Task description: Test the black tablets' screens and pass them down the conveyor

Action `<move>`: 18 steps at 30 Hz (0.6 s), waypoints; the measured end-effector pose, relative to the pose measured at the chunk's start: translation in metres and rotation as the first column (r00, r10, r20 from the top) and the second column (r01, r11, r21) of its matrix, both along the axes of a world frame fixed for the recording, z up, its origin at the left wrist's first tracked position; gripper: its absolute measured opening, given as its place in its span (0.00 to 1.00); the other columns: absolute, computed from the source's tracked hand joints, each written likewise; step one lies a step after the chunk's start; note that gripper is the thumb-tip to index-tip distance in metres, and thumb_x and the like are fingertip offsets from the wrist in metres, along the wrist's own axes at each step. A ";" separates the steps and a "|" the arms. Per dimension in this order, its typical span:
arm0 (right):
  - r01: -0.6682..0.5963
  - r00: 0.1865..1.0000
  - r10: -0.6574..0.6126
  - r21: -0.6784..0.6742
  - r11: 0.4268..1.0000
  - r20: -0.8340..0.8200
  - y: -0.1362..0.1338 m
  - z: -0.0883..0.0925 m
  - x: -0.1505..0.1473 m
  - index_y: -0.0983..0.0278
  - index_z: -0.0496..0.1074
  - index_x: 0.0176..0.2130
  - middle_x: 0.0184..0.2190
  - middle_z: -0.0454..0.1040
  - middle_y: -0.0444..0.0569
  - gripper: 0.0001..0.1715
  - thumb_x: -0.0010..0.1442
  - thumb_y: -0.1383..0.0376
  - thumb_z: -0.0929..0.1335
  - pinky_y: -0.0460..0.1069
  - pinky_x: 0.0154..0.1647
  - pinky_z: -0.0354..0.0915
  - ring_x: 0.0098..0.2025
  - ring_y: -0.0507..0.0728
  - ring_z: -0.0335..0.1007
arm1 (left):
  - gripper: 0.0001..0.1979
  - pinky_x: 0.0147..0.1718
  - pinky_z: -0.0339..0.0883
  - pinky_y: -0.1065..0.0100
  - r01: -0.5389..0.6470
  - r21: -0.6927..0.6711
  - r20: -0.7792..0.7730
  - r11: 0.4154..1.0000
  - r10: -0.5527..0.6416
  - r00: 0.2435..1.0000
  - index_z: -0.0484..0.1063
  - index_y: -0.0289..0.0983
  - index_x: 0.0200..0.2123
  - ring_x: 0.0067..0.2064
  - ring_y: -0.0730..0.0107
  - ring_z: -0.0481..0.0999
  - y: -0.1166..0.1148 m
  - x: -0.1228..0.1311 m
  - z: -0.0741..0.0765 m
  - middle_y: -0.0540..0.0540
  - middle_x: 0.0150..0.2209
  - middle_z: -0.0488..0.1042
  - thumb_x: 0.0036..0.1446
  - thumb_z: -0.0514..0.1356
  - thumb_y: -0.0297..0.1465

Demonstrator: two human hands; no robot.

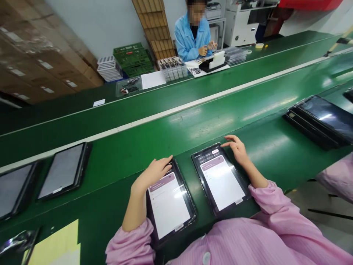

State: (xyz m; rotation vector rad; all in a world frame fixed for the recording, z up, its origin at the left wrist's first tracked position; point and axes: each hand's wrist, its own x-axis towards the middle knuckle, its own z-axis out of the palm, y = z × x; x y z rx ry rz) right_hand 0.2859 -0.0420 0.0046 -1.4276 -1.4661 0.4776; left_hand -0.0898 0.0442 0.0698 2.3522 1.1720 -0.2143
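Two black-framed tablets with lit screens lie side by side on the green bench before me. My left hand (156,171) rests over the top part of the left tablet (171,206), fingers stretched out and hiding its upper screen. At the upper right corner of the right tablet (220,180) is my right hand (235,149), its fingers apart and their tips at the edge. Both screens show a white panel under a purple banner, and the right one also has a row of dark buttons and a pulled-down menu look at the top. Neither hand grips anything.
Two more tablets (62,171) lie to the left, and a stack of dark tablets (325,117) sits at the right. Yellow paper (59,241) is at the lower left. Across the green conveyor (154,129), a person in blue (190,38) sits near trays of parts (172,69).
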 end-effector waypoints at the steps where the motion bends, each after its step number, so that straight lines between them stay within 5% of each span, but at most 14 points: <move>1: -0.049 0.997 0.048 0.001 0.999 0.059 0.000 -0.002 -0.001 0.56 0.83 0.34 0.50 0.72 0.52 0.35 0.68 0.41 0.56 0.64 0.59 0.61 0.52 0.66 0.66 | 0.26 0.64 0.57 0.50 -0.025 -0.016 0.025 1.000 0.025 0.999 0.63 0.39 0.66 0.64 0.56 0.68 0.004 -0.004 -0.001 0.41 0.64 0.66 0.68 0.46 0.39; 6: -0.129 0.967 0.128 -0.012 0.992 0.218 0.000 -0.010 -0.008 0.53 0.83 0.38 0.54 0.69 0.52 0.30 0.69 0.46 0.57 0.67 0.61 0.56 0.56 0.68 0.63 | 0.26 0.59 0.65 0.60 -0.095 -0.082 0.095 0.992 0.102 0.990 0.68 0.38 0.62 0.61 0.57 0.72 0.007 -0.003 -0.001 0.44 0.61 0.69 0.63 0.53 0.36; 9: -0.132 0.982 0.128 0.018 0.991 0.141 0.001 -0.013 -0.004 0.54 0.82 0.41 0.54 0.69 0.53 0.29 0.69 0.45 0.58 0.66 0.62 0.58 0.56 0.68 0.64 | 0.24 0.57 0.66 0.61 -0.121 -0.104 0.111 0.987 0.132 0.985 0.69 0.40 0.62 0.60 0.57 0.73 0.006 -0.001 -0.001 0.46 0.61 0.70 0.64 0.52 0.36; 12: -0.207 0.978 0.207 -0.046 0.977 -0.014 0.003 -0.017 0.003 0.53 0.73 0.57 0.59 0.66 0.53 0.29 0.68 0.44 0.59 0.64 0.64 0.58 0.61 0.67 0.61 | 0.23 0.54 0.68 0.62 -0.111 -0.094 0.117 0.989 0.122 0.986 0.70 0.43 0.60 0.58 0.58 0.75 0.008 -0.003 -0.002 0.48 0.59 0.73 0.67 0.47 0.37; 14: -0.327 0.945 0.319 -0.152 0.933 -0.076 0.003 -0.020 0.009 0.52 0.59 0.67 0.64 0.60 0.53 0.39 0.64 0.41 0.64 0.64 0.66 0.56 0.66 0.68 0.56 | 0.22 0.52 0.68 0.63 -0.096 -0.092 0.111 0.991 0.106 0.988 0.71 0.44 0.59 0.55 0.59 0.77 0.009 -0.006 -0.002 0.48 0.56 0.76 0.67 0.48 0.36; 18: -0.516 0.849 0.526 -0.291 0.806 -0.047 0.001 -0.025 0.017 0.57 0.36 0.73 0.72 0.40 0.59 0.75 0.45 0.39 0.77 0.68 0.70 0.46 0.72 0.73 0.39 | 0.27 0.48 0.70 0.64 -0.038 -0.151 0.095 0.988 0.052 0.994 0.68 0.46 0.61 0.51 0.56 0.80 0.006 -0.010 0.000 0.48 0.52 0.79 0.58 0.60 0.39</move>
